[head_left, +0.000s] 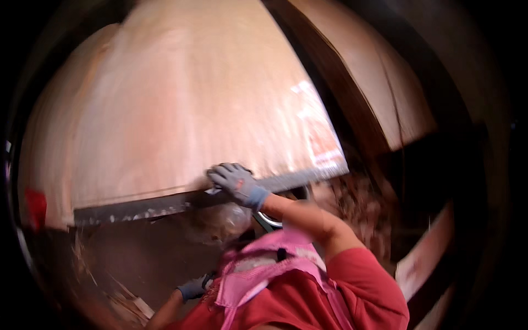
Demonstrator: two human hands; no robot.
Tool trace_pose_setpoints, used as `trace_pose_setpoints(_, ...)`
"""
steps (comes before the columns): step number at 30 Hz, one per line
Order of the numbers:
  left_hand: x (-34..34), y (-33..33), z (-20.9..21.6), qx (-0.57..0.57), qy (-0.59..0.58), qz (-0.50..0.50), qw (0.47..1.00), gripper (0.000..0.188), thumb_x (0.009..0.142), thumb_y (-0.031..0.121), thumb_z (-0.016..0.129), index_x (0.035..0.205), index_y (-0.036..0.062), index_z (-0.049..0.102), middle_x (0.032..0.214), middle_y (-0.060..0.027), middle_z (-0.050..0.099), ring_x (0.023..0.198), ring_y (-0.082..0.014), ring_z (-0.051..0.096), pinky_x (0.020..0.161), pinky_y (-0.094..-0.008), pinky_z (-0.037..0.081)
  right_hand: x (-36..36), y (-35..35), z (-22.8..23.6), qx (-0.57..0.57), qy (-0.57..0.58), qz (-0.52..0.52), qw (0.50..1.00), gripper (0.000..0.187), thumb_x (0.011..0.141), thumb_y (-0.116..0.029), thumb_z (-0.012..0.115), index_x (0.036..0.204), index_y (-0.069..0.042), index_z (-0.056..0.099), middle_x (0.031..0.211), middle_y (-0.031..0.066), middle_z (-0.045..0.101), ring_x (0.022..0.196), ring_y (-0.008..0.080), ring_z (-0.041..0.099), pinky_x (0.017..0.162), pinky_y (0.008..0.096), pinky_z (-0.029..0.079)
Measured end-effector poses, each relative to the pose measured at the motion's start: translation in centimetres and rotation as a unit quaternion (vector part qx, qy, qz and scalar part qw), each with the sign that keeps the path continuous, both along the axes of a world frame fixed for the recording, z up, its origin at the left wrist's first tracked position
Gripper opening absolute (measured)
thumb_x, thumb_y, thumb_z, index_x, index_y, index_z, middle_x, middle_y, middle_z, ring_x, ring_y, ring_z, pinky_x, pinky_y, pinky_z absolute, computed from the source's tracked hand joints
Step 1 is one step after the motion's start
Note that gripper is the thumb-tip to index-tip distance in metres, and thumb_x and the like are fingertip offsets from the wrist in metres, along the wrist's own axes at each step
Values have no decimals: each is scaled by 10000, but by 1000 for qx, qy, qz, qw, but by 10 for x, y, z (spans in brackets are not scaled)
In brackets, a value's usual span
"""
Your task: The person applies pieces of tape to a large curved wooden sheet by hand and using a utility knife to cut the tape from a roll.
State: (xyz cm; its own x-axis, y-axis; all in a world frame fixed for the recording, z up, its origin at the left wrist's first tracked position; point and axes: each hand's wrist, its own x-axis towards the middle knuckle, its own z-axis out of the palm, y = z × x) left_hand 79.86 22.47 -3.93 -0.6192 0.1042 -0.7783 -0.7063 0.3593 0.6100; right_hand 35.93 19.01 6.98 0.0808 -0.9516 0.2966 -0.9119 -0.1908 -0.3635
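Observation:
My right hand (pixel 237 185), in a grey glove with a blue cuff, rests at the front edge of a broad pale wooden sheet (pixel 181 104). Its fingers are bent over the edge, and a small pale bit shows beside the thumb; what that is stays too blurred to name. Along the front of the sheet runs a dark grey edge (pixel 129 212) with pale flecks. My left hand (pixel 193 287), gloved too, hangs low beside my pink apron (pixel 256 278). Its fingers are dark, blurred and partly hidden.
Under the edge, near my body, lies a clear plastic bag (pixel 228 219). A red piece (pixel 36 209) hangs at the sheet's left corner. Wood scraps (pixel 135 305) lie on the floor at lower left. Another stack of pale sheets (pixel 374 71) stands at right, with brown debris (pixel 355 206) below.

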Motion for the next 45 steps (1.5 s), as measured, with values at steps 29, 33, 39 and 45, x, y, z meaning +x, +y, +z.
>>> trace_pose_setpoints(29, -207, 78, 44, 18, -112, -347, 931, 1200, 730, 600, 751, 1571, 94, 60, 1581, -284, 179, 1341, -398, 443, 1081, -419, 384, 75, 536, -60, 139, -372, -532, 748, 547, 824, -104, 630, 1359, -117, 515, 1015, 235, 674, 879, 421, 654, 777, 474, 529)
trace_pose_setpoints(33, -244, 113, 86, 28, -162, -338, 927, 1265, 697, 663, 749, 1570, 91, 33, 1582, -286, 168, 1377, -409, 386, 1117, -424, 344, 61, 585, -79, 137, -417, -534, 723, 542, 809, -52, 616, 1339, -134, 536, 956, 237, 684, 856, 416, 667, 747, 472, 534)
trace_pose_setpoints(39, -220, 136, 74, -3, -73, -341, 937, 1232, 707, 615, 749, 1574, 115, 31, 1566, -271, 221, 1367, -401, 375, 1128, -435, 318, 41, 611, -74, 158, -354, -526, 757, 445, 856, 36, 484, 1281, -56, 580, 897, 177, 707, 799, 297, 704, 733, 354, 537)
trace_pose_setpoints(45, -243, 121, 48, 10, 55, -365, 929, 1266, 662, 662, 759, 1571, 111, 71, 1556, -273, 239, 1367, -431, 376, 1135, -448, 318, 53, 586, -54, 200, -317, -513, 772, 497, 810, 11, 569, 1300, -74, 559, 995, 200, 710, 904, 347, 702, 777, 383, 546)
